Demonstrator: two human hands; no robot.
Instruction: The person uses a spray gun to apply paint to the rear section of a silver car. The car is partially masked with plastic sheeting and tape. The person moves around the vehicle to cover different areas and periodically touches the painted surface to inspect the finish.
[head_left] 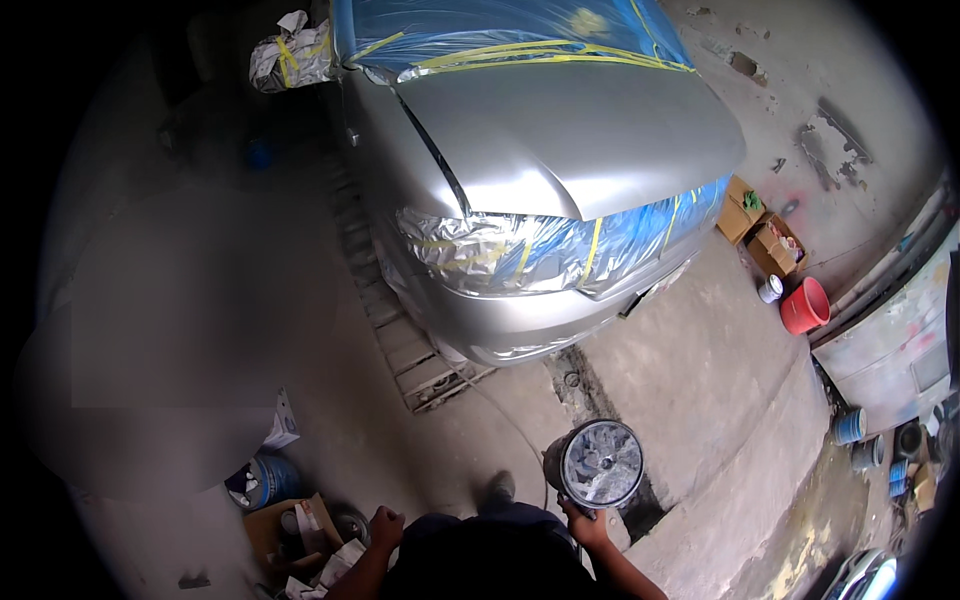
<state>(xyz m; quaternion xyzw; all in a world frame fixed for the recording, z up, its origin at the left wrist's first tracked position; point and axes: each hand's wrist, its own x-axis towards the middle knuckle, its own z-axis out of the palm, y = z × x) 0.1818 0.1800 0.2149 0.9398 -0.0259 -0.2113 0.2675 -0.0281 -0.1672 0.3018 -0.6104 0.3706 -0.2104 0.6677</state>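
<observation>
My right hand [585,525] grips a dark round cup with a clear, smudged lid [603,462], apparently on a spray gun hidden beneath it; a thin hose runs along the floor behind it. My left hand [387,528] hangs low with curled fingers and nothing visible in them. Ahead stands a silver car [545,130], its windscreen covered in blue plastic [500,25] with yellow tape, its front lights and grille in foil and plastic [460,250], and its mirror wrapped [290,60].
Cardboard boxes [775,247], a red bucket [805,306] and a white can [770,288] sit at right, near a paint-stained panel [880,340] and several tins [850,428]. A slatted metal ramp [410,380] borders the car. A box [270,530] and blue drum [270,478] lie lower left. The left side is blurred.
</observation>
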